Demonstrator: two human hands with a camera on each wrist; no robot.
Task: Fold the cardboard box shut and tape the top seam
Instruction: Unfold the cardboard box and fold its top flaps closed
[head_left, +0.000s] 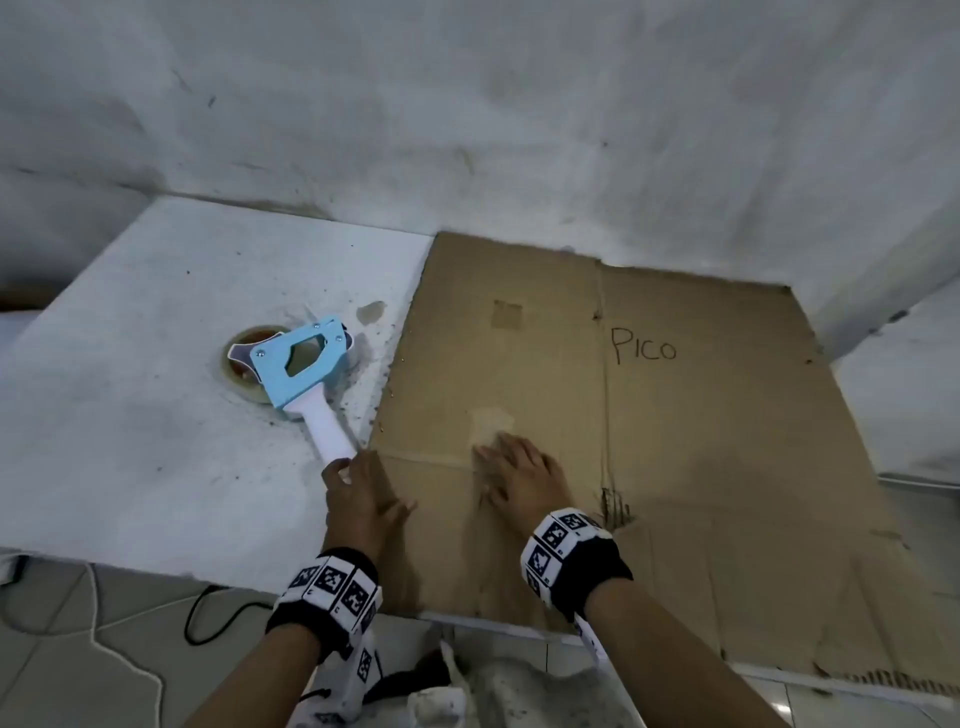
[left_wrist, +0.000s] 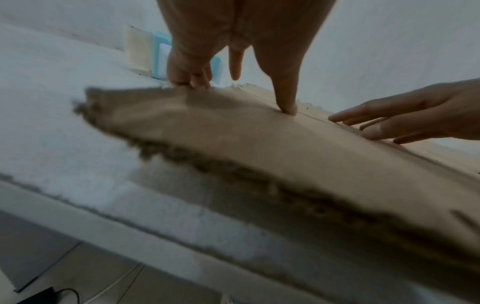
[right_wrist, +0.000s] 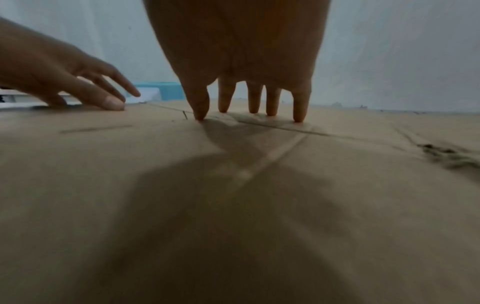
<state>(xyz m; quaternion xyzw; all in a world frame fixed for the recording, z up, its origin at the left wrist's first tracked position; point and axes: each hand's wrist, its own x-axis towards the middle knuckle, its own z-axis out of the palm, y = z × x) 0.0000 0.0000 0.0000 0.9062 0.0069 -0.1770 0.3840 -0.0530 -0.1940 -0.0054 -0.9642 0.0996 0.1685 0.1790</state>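
Note:
A flattened brown cardboard box (head_left: 675, 415) marked "PICO" lies on the white table (head_left: 130, 389), its frayed near edge (left_wrist: 233, 181) slightly raised over the table's front. My left hand (head_left: 363, 493) is at the box's left edge: its fingers (left_wrist: 188, 80) curl down over that edge and its thumb (left_wrist: 288, 107) presses on top. My right hand (head_left: 519, 473) lies flat, fingers (right_wrist: 253, 102) spread, tips along a crease. A blue tape dispenser (head_left: 301, 364) with a white handle (head_left: 330, 431) lies on the table left of the box, just beyond my left fingers.
A rough white wall (head_left: 519, 130) rises close behind the table and box. Below the table's front edge are floor tiles, a black cable (head_left: 208, 613), a white cord (head_left: 119, 654) and some white cloth (head_left: 493, 686).

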